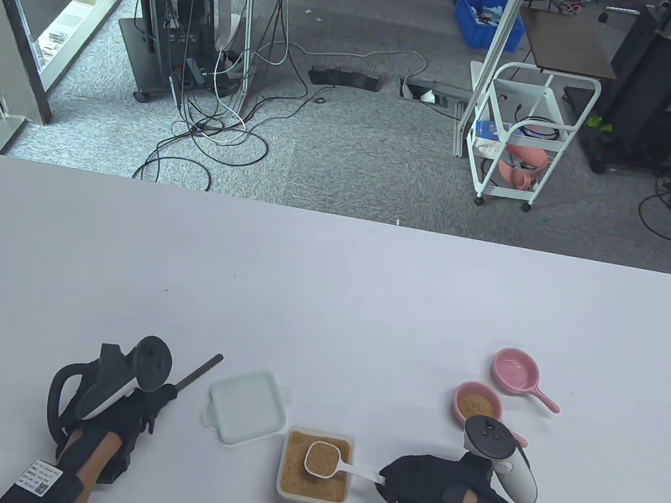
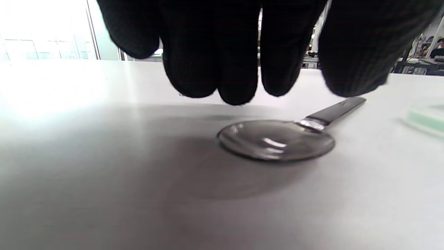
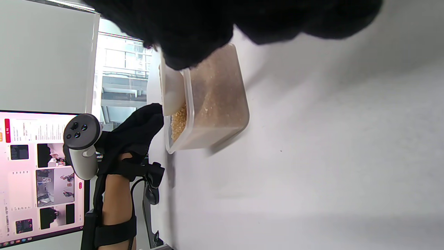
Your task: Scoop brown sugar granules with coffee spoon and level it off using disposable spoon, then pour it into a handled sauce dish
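Brown sugar granules (image 1: 294, 466) fill the square tub (image 1: 311, 500) at the near edge of the table (image 1: 332, 276), and a heaped scoop sits in the coffee spoon (image 1: 322, 457) over it. The right hand (image 1: 432, 490) pinches that spoon's handle. The left hand (image 1: 125, 415) hovers, fingers (image 2: 204, 69) loose, above the disposable spoon (image 2: 277, 139) (not yet gripped). Scooping looks done; levelling comes next, so that spoon must be picked up. Farther right wait two pink handled dishes, the nearer (image 1: 476, 404) already holding sugar.

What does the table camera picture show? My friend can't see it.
The right hand holds a white spoon full of brown sugar over a sugar box. The left hand hovers over a dark spoon; a lid and two pink dishes lie nearby.
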Available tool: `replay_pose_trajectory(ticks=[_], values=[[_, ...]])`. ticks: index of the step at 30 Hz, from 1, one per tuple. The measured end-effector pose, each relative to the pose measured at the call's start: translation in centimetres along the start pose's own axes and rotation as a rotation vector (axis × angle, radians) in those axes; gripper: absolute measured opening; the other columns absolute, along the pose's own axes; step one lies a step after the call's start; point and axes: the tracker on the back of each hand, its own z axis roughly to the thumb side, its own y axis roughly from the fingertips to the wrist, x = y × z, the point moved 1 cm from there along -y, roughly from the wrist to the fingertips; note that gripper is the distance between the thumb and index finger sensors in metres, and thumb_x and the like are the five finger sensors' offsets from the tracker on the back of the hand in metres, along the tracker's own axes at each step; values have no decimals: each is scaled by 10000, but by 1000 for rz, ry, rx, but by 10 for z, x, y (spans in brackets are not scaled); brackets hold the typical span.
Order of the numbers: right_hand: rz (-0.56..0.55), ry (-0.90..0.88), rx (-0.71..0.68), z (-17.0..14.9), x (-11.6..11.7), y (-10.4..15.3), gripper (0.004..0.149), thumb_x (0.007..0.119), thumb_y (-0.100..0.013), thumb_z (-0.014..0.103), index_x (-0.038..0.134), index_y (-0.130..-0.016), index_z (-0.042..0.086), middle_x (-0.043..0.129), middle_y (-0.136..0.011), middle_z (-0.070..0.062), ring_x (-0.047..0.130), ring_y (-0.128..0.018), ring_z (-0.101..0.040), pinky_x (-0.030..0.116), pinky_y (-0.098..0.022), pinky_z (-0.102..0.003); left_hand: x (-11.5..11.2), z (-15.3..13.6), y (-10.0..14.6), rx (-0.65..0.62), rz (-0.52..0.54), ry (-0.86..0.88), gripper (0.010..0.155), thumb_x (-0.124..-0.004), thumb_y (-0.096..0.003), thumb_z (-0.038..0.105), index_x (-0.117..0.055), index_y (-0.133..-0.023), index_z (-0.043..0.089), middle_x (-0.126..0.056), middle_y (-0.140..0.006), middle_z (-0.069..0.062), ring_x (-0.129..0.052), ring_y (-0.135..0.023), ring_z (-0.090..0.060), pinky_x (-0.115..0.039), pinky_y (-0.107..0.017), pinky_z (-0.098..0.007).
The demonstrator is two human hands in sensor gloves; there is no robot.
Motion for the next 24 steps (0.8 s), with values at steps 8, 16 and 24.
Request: replay_pose_trajectory(ticks=[8,16,24], values=[[-12,-14,-10,1,-1,1,441,740,-526,375,853,-828,75,938,-378,34,896,-179,-213,762,-410,-529,17,19,22,-243,30,241,935,-710,-378,803,-409,-1158,385,-394,-1244,51,-502,-1195,-318,-448,-842,-541],[-30,-26,-32,3,-2,3,441,739,-525,375,848,-827,72,937,-375,37,893,-168,-208,769,-391,-524,15,64,47,-563,-50,382,1058,-664,-332,877,-252,-1166,372,-234,-1255,40,-353,-1218,-335,-357,-849,-563],[-91,-65,-86,8,-12,12,443,740,-523,376,848,-824,69,938,-370,39,891,-158,-203,773,-380,-520,8,101,68,-705,-100,342,1084,-648,-321,898,-227,-1164,362,-229,-1254,30,-339,-1218,-331,-358,-848,-556]])
